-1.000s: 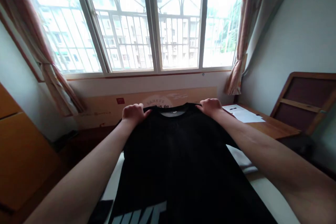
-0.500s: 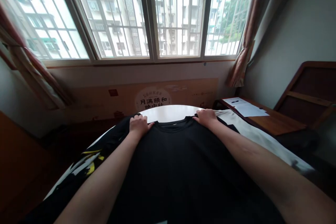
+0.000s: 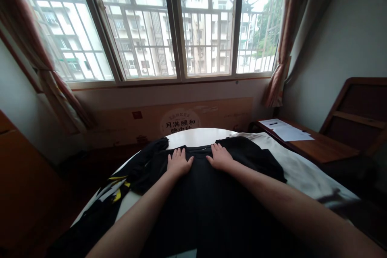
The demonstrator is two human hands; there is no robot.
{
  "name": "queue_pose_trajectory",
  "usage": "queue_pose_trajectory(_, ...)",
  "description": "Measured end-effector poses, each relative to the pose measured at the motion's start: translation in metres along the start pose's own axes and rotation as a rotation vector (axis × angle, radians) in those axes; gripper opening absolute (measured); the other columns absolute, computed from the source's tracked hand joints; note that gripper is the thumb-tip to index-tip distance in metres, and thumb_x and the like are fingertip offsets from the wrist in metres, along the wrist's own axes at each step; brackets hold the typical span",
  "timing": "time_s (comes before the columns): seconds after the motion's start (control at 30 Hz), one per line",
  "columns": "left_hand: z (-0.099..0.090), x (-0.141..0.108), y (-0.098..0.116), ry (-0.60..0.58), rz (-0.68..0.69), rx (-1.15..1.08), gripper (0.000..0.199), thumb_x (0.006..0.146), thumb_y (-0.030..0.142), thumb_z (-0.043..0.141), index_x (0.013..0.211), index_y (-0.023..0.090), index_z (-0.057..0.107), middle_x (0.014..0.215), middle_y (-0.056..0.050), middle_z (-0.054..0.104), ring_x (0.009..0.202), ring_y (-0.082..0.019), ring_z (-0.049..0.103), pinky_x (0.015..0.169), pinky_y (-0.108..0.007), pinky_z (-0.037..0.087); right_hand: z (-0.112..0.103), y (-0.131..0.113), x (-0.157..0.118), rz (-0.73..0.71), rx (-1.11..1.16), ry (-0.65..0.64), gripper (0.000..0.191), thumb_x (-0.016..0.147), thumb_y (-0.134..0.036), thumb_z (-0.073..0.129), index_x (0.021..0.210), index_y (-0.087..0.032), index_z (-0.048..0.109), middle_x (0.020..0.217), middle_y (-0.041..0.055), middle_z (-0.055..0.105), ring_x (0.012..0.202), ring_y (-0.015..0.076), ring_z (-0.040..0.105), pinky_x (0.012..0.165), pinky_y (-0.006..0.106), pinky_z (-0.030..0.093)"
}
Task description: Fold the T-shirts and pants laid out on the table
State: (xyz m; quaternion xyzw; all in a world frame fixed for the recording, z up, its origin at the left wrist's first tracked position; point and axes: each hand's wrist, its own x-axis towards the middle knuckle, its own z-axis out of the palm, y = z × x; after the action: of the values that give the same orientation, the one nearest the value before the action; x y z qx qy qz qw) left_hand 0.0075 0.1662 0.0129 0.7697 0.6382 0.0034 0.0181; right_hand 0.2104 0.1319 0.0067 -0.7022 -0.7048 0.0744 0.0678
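Note:
A black T-shirt (image 3: 205, 197) lies spread on a white round table (image 3: 198, 134), its neckline toward the window. My left hand (image 3: 179, 163) rests flat on the shirt just left of the collar, fingers spread. On the collar's right side my right hand (image 3: 220, 157) lies flat too, its fingers apart and thumb pointing inward. Part of a pale patch (image 3: 184, 254) shows on the shirt at the bottom edge. Left of the shirt is another dark garment (image 3: 117, 187) with yellow and white markings. A white cloth garment (image 3: 298, 165) lies to the right.
Beyond the table, a printed banner board (image 3: 148, 119) leans below a barred window (image 3: 205, 40). To the right stands a wooden side table (image 3: 329, 149) with white papers (image 3: 286, 130) on it, beside a wooden chair back (image 3: 359, 109). Tied curtains (image 3: 279, 80) hang at both sides.
Both hands have let go of the shirt's shoulders and moved inward, toward the collar, now lying flat. The shirt's upper part now lies down on the table. The view has tilted up slightly.

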Motion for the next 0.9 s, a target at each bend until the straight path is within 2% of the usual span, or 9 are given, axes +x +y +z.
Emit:
queue_pose_trajectory(0.17,-0.001,0.002,-0.005,0.022,-0.036,-0.016,0.086,0.092,0.07,0.025,0.158,0.014,0.027,0.166,-0.016,0.02,0.154,-0.037,0.014,0.121,-0.062,0.011,0.011,0.004,0.002,0.036,0.056,-0.001,0.084,0.098,-0.061,0.022,0.159,-0.003,0.019,0.167,0.0147,0.014,0.155,0.0303,0.009,0.125,0.05,0.006)
queue_pose_trajectory(0.33,0.0,-0.002,-0.006,0.033,-0.011,-0.03,0.086,0.093,0.069,0.025,0.158,0.013,0.028,0.165,-0.019,0.022,0.153,-0.038,0.016,0.12,-0.063,0.016,0.011,0.005,-0.001,0.017,0.054,0.009,0.083,0.098,-0.062,0.022,0.159,-0.005,0.022,0.167,0.0152,0.016,0.155,0.0308,0.011,0.124,0.05,0.008)
queue_pose_trajectory(0.4,-0.001,-0.007,-0.004,0.088,-0.004,-0.015,0.081,0.094,0.065,0.028,0.156,0.012,0.031,0.164,-0.02,0.025,0.152,-0.038,0.02,0.119,-0.061,0.019,0.011,0.004,-0.003,0.017,0.047,0.022,0.08,0.099,-0.06,0.023,0.159,-0.007,0.023,0.167,0.0155,0.018,0.154,0.031,0.013,0.124,0.049,0.01)
queue_pose_trajectory(0.53,-0.009,-0.025,0.006,0.29,0.059,0.054,0.07,0.097,0.05,0.034,0.152,0.008,0.039,0.162,-0.022,0.029,0.151,-0.037,0.023,0.12,-0.055,0.02,0.0,-0.002,-0.011,-0.022,-0.021,0.118,0.071,0.102,-0.05,0.029,0.158,-0.008,0.025,0.166,0.0175,0.021,0.154,0.0316,0.016,0.124,0.049,0.009)
queue_pose_trajectory(0.6,-0.016,-0.039,0.014,0.312,0.081,0.036,0.068,0.099,0.048,0.033,0.152,0.006,0.039,0.162,-0.022,0.029,0.151,-0.036,0.024,0.121,-0.053,0.021,-0.011,-0.006,-0.018,-0.074,-0.048,0.189,0.068,0.102,-0.046,0.031,0.158,-0.009,0.025,0.166,0.0166,0.022,0.154,0.0309,0.016,0.124,0.048,0.007)
queue_pose_trajectory(0.7,-0.031,-0.066,0.02,0.24,0.129,-0.011,0.067,0.1,0.046,0.034,0.153,0.005,0.036,0.162,-0.021,0.03,0.151,-0.033,0.025,0.121,-0.049,0.023,-0.03,-0.013,-0.038,-0.101,0.004,0.24,0.067,0.103,-0.045,0.029,0.159,-0.008,0.023,0.166,0.0163,0.022,0.153,0.0298,0.018,0.124,0.046,0.012)
queue_pose_trajectory(0.77,-0.041,-0.09,0.016,0.123,0.209,0.0,0.068,0.099,0.046,0.039,0.152,0.004,0.037,0.162,-0.022,0.03,0.151,-0.034,0.025,0.121,-0.047,0.024,-0.042,-0.015,-0.063,-0.137,0.047,0.235,0.066,0.104,-0.044,0.029,0.159,-0.008,0.024,0.165,0.0165,0.022,0.153,0.0292,0.019,0.124,0.046,0.015)
queue_pose_trajectory(0.83,-0.053,-0.117,0.004,-0.011,0.281,0.031,0.068,0.095,0.047,0.048,0.148,0.004,0.044,0.16,-0.024,0.033,0.15,-0.035,0.027,0.12,-0.045,0.027,-0.052,-0.011,-0.101,-0.216,0.073,0.212,0.066,0.103,-0.043,0.033,0.158,-0.008,0.026,0.165,0.0161,0.023,0.153,0.029,0.019,0.124,0.047,0.016)
queue_pose_trajectory(0.9,-0.066,-0.148,-0.014,-0.117,0.322,0.039,0.065,0.09,0.046,0.057,0.143,0.008,0.052,0.158,-0.023,0.037,0.149,-0.035,0.031,0.118,-0.043,0.03,-0.061,0.0,-0.15,-0.292,0.099,0.177,0.067,0.1,-0.043,0.039,0.158,-0.01,0.029,0.164,0.0156,0.025,0.153,0.0297,0.02,0.124,0.049,0.018)
